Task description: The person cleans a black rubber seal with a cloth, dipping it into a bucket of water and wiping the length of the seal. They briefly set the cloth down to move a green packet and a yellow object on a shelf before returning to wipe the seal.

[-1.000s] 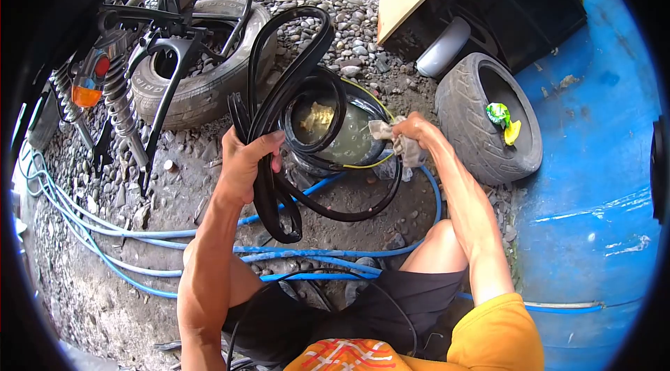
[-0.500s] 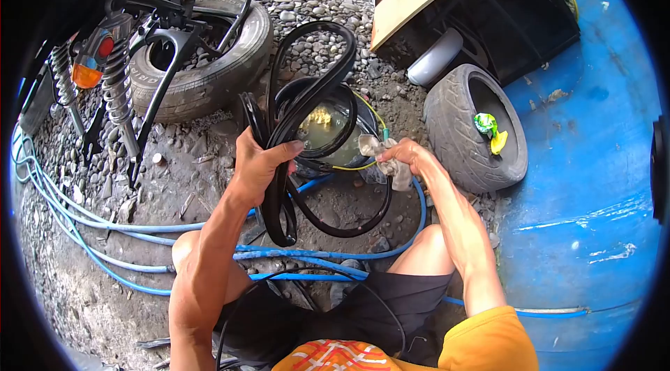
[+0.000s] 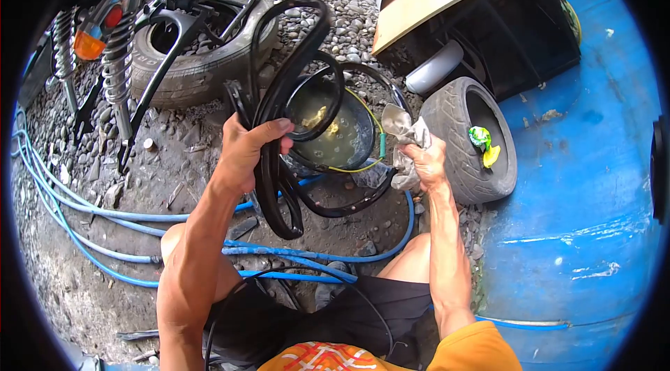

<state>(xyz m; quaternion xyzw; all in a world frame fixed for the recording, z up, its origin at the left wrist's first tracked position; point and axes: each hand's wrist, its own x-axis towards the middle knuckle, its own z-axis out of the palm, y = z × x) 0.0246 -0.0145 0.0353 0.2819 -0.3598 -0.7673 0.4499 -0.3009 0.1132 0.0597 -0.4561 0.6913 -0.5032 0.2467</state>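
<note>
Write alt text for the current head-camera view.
Two bare hands work on looped black tubing: the left hand grips its bunched loops, while the right hand holds a pale rag against it. Between them sits a dark basin of cloudy liquid, with tires on either side, upper left and right, and blue hoses across the stony ground.

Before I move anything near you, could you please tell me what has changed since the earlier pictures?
The right hand, with the cloth, has shifted rightward, closer to the nearby tire, and the far side of the black tube's loop now reaches out to it. Nothing was visibly let go. The left hand still grips the bunched tube; the basin looks unmoved.
</note>
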